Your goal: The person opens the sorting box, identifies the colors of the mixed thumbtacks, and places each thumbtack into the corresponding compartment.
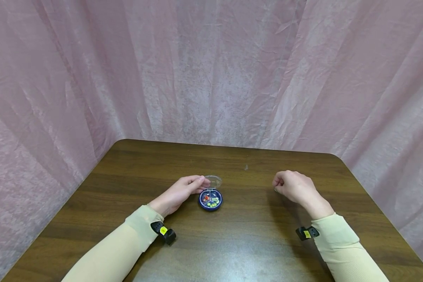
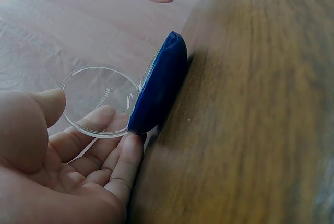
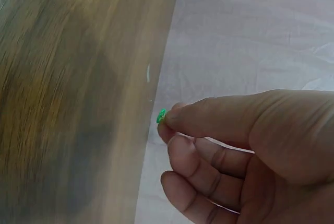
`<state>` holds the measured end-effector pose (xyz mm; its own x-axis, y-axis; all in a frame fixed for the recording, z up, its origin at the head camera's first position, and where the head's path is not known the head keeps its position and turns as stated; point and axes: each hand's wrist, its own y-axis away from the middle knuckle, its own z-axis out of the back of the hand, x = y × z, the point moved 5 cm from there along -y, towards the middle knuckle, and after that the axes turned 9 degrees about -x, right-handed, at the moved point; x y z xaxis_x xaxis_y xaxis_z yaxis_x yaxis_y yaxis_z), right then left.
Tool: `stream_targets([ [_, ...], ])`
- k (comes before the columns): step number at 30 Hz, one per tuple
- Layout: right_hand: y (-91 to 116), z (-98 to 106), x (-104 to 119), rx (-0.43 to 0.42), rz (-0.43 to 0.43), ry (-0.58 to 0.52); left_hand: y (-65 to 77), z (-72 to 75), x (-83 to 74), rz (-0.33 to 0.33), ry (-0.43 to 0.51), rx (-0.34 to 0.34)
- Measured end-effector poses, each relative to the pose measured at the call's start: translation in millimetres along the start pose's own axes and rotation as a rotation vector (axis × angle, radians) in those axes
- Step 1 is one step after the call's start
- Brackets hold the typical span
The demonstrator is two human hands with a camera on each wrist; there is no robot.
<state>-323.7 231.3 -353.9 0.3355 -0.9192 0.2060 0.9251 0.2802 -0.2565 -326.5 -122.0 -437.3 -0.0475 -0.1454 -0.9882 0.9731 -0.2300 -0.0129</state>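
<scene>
A small round blue pill case (image 1: 210, 209) rests on the table with its clear lid (image 2: 96, 98) raised on the hinge. Dividers split its inside into compartments, where small red and green pieces (image 1: 212, 204) lie. My left hand (image 1: 178, 194) holds the case by the lid, thumb at the lid's edge and fingers behind it, one fingertip against the blue base. Off to the right, above the table, my right hand (image 1: 297, 188) pinches a tiny bright green piece (image 3: 160, 115) between thumb and index finger. The other right fingers are loosely curled.
Both hands work over a brown wood-grain table (image 1: 232, 235) with rounded far corners. A pink velvety curtain (image 1: 211, 70) hangs behind it and along the sides. A small pale mark (image 1: 246, 167) shows on the tabletop towards the back.
</scene>
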Motion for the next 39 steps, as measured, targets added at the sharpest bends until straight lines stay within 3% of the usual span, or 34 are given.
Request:
stream_targets([
  [18, -0.1, 2.8, 35.6, -0.123, 0.100, -0.101, -2.6, 0.7, 2.1, 0.009, 0.011, -0.007],
  [22, 0.2, 0.9, 46.7, -0.150, 0.131, -0.126, -3.6, 0.3, 1.5, -0.015, 0.021, 0.003],
  [39, -6.8, -17.8, 110.9, -0.086, 0.227, -0.203, -3.4, -0.3, 0.8, -0.025, 0.029, 0.009],
])
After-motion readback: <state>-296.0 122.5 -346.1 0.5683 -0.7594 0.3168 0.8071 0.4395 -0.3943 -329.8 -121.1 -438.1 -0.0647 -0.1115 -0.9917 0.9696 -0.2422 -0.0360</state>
